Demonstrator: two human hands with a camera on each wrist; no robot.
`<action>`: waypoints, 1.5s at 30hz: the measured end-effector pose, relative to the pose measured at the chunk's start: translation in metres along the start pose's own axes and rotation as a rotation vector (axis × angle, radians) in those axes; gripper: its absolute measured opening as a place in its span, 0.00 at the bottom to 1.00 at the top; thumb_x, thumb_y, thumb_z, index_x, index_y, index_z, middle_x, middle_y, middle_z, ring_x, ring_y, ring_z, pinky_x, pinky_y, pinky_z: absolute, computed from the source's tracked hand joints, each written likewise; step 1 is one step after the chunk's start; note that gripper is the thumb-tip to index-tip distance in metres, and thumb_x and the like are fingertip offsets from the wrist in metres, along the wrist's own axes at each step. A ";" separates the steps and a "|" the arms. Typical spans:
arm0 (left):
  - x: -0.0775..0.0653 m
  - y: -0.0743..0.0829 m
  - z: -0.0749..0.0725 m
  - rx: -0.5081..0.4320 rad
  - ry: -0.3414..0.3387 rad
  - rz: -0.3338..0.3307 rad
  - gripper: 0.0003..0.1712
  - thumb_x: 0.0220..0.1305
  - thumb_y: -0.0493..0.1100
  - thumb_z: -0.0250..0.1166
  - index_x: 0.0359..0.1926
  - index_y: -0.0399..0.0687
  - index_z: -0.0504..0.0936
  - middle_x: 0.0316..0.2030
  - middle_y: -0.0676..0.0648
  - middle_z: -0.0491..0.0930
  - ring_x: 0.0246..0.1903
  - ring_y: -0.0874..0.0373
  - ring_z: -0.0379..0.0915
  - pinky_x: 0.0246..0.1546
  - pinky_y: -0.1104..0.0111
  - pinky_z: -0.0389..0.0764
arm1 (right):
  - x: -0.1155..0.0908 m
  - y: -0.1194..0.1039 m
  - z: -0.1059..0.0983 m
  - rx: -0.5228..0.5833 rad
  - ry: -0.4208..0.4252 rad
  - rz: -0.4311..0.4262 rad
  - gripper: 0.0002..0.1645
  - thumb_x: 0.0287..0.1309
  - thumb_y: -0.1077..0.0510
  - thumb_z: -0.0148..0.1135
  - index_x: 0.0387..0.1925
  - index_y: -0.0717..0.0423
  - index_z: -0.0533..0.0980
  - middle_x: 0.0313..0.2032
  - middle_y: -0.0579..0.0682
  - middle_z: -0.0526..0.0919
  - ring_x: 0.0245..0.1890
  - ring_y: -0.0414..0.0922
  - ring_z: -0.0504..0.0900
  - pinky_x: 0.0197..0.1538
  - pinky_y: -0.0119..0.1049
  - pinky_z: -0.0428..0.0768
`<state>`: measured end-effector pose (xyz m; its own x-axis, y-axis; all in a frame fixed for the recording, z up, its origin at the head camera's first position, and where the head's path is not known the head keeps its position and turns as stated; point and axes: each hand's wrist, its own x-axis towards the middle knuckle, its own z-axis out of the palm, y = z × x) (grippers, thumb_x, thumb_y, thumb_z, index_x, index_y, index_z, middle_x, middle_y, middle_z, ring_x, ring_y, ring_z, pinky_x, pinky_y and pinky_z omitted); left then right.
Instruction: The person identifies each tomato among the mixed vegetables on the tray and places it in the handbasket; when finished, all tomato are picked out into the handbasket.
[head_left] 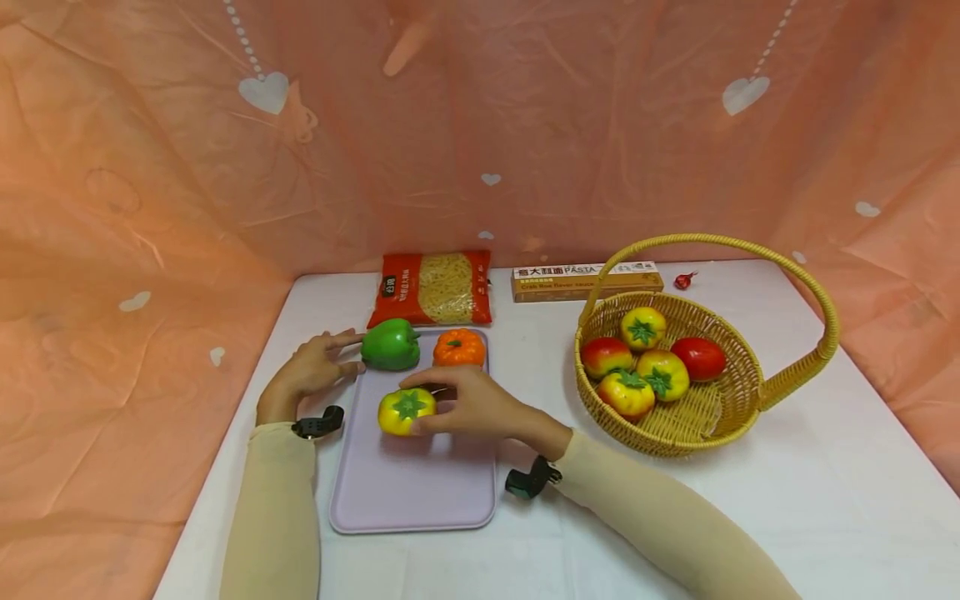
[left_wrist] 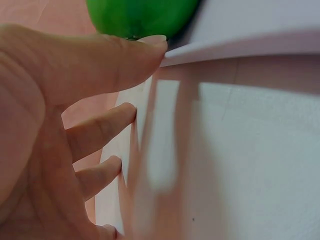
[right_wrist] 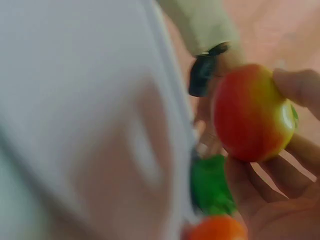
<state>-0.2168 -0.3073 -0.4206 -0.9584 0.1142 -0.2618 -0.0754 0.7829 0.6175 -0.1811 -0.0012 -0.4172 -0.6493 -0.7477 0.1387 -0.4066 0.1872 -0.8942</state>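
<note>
My right hand (head_left: 480,404) holds a yellow-and-red tomato (head_left: 406,412) with a green leaf top, gripping it between thumb and fingers above the lilac tray (head_left: 412,500). In the right wrist view the tomato (right_wrist: 250,115) shows its red underside, apart from the tray. My left hand (head_left: 306,372) is at the tray's left edge, fingers extended beside a green bell pepper (head_left: 391,345). The left wrist view has its thumb at the tray rim, by the pepper (left_wrist: 142,17). An orange pumpkin-shaped vegetable (head_left: 459,347) sits in the tray's far right corner, partly behind my right hand.
A wicker basket (head_left: 667,442) with a tall handle stands right, holding several tomatoes and red fruits. Behind the tray lies a red pasta bag (head_left: 446,287). A pasta box (head_left: 587,282) and a small red item (head_left: 684,281) lie along the back.
</note>
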 end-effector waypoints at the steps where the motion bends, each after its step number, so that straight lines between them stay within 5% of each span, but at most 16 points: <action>1: 0.000 0.000 0.000 -0.006 -0.001 -0.002 0.36 0.63 0.45 0.68 0.72 0.54 0.70 0.77 0.42 0.57 0.77 0.31 0.32 0.70 0.29 0.37 | -0.009 -0.002 -0.007 0.009 -0.002 0.000 0.30 0.53 0.51 0.77 0.59 0.42 0.80 0.55 0.39 0.83 0.49 0.38 0.84 0.54 0.29 0.83; 9: -0.001 0.000 -0.001 -0.006 -0.003 0.012 0.36 0.64 0.45 0.68 0.72 0.54 0.70 0.77 0.43 0.57 0.78 0.32 0.31 0.70 0.28 0.37 | -0.092 -0.015 -0.073 0.004 0.060 0.065 0.30 0.56 0.50 0.74 0.61 0.38 0.78 0.57 0.38 0.83 0.56 0.40 0.82 0.62 0.35 0.80; 17: -0.002 0.000 -0.001 -0.003 -0.016 -0.009 0.37 0.65 0.48 0.67 0.73 0.56 0.68 0.78 0.44 0.55 0.78 0.33 0.30 0.70 0.29 0.36 | -0.178 -0.012 -0.133 0.000 0.225 0.162 0.29 0.60 0.59 0.71 0.62 0.45 0.77 0.60 0.49 0.80 0.56 0.45 0.84 0.56 0.33 0.83; 22: -0.002 0.000 -0.002 -0.009 -0.014 -0.011 0.37 0.65 0.48 0.67 0.74 0.57 0.68 0.78 0.44 0.55 0.78 0.33 0.30 0.70 0.29 0.36 | -0.213 -0.017 -0.157 -0.081 0.307 0.276 0.28 0.62 0.57 0.70 0.63 0.43 0.77 0.61 0.48 0.79 0.58 0.38 0.82 0.54 0.27 0.82; 31: -0.003 0.001 0.000 -0.012 -0.018 -0.018 0.37 0.65 0.49 0.67 0.74 0.56 0.67 0.78 0.43 0.54 0.78 0.32 0.29 0.70 0.29 0.36 | -0.232 -0.015 -0.170 -0.336 0.239 0.498 0.27 0.60 0.42 0.70 0.59 0.42 0.79 0.58 0.55 0.82 0.53 0.45 0.84 0.47 0.24 0.81; 39: -0.003 0.000 0.000 -0.019 -0.010 -0.013 0.37 0.65 0.48 0.67 0.73 0.55 0.68 0.78 0.43 0.55 0.78 0.33 0.30 0.69 0.28 0.36 | -0.217 0.005 -0.158 -0.524 0.213 0.426 0.30 0.54 0.36 0.72 0.58 0.35 0.80 0.51 0.46 0.85 0.47 0.43 0.80 0.49 0.37 0.82; 45: -0.002 0.000 0.000 0.015 -0.008 0.006 0.36 0.65 0.48 0.67 0.73 0.54 0.69 0.78 0.43 0.56 0.77 0.31 0.31 0.69 0.28 0.37 | -0.216 -0.005 -0.154 -0.605 0.262 0.377 0.34 0.52 0.36 0.73 0.59 0.42 0.80 0.54 0.49 0.85 0.54 0.50 0.82 0.54 0.53 0.80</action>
<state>-0.2146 -0.3077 -0.4196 -0.9566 0.1236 -0.2639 -0.0655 0.7913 0.6080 -0.1379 0.2571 -0.3772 -0.9148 -0.4023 0.0346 -0.3598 0.7734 -0.5219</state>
